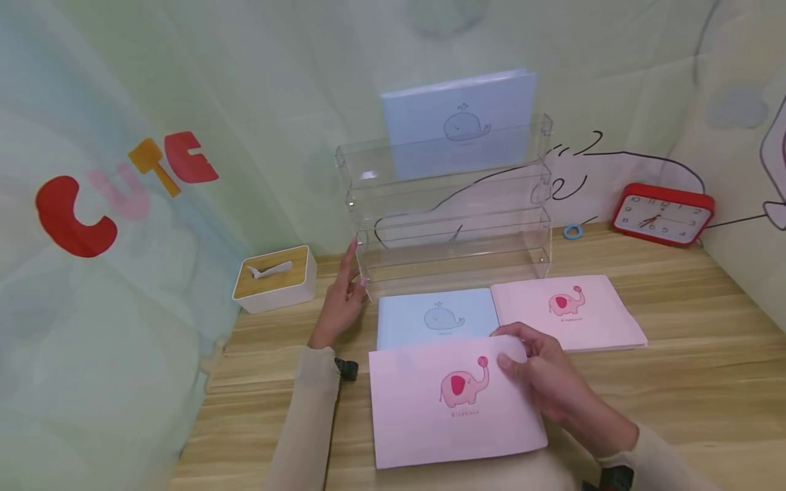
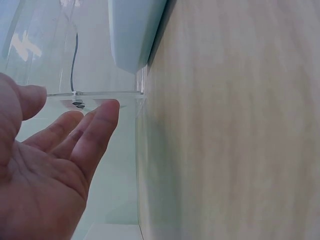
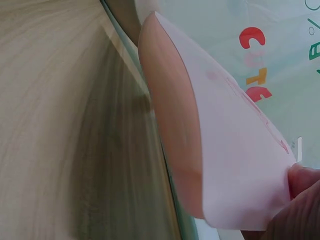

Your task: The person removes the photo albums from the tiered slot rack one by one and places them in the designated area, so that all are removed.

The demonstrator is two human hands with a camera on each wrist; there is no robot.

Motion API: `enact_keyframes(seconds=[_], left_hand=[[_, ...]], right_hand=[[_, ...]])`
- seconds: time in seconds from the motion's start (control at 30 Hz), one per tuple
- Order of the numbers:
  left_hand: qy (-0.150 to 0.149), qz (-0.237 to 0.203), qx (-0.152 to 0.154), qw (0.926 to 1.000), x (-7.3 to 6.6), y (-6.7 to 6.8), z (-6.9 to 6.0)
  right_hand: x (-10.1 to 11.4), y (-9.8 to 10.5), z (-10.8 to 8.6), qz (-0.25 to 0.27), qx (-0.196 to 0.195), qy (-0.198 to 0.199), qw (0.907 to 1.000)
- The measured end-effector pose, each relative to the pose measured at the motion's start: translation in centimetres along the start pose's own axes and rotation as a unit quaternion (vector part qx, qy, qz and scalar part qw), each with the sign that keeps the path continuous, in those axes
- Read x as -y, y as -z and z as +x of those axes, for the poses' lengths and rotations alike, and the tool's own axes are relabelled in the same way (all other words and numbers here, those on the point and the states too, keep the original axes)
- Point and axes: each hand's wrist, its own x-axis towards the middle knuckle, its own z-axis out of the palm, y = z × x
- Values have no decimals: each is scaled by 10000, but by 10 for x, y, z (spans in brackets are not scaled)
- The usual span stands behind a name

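Note:
In the head view my right hand (image 1: 549, 378) pinches the upper right corner of a pink elephant booklet (image 1: 417, 409), thumb on its cover. The right wrist view shows this booklet (image 3: 240, 160) bowed, with the hand (image 3: 300, 205) at its corner. My left hand (image 1: 340, 307) touches the left side of a clear tiered rack (image 1: 454, 262), its fingers extended; the left wrist view shows that hand (image 2: 60, 165) with fingertips at the clear edge. A blue whale booklet (image 1: 405, 317) and another pink elephant booklet (image 1: 522, 307) lie before the rack. Another whale booklet (image 1: 424, 123) stands in the top tier.
A white tissue box with a wooden lid (image 1: 276, 293) sits left of the rack. Right of it are a small blue ring (image 1: 573, 232) and a red clock (image 1: 663, 215). A curtain with coloured letters (image 1: 190, 157) hangs behind the wooden table (image 1: 706, 382).

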Motion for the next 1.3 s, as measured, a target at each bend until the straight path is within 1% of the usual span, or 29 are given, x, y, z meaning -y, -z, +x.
enact_keyframes(seconds=[0.23, 0.47, 0.6, 0.77, 0.9, 1.03, 1.2, 1.3], left_hand=[[1, -18, -2, 10000, 0, 0, 1], [24, -44, -2, 10000, 1, -2, 1], [26, -115, -25, 9999, 1, -1, 0], [32, -181, -39, 9998, -1, 0, -1], [69, -155, -21, 9999, -2, 1, -1], [85, -161, -15, 9998, -3, 1, -1], [81, -143, -40, 9999, -1, 0, 0], [80, -103, -24, 9999, -1, -1, 0]], right_hand=[[-10, 0, 0, 30, 119, -172, 9998], [-19, -5, 0, 70, 221, -579, 9981], [-25, -7, 0, 133, 282, -692, 9971], [-31, -11, 3, 83, 78, -795, 9968], [-33, -14, 8, -159, -170, -875, 9959], [-33, -16, 12, -548, -337, -793, 9948], [-34, -17, 16, -886, -309, -423, 9947], [-34, -16, 17, -990, -276, -367, 9940]])
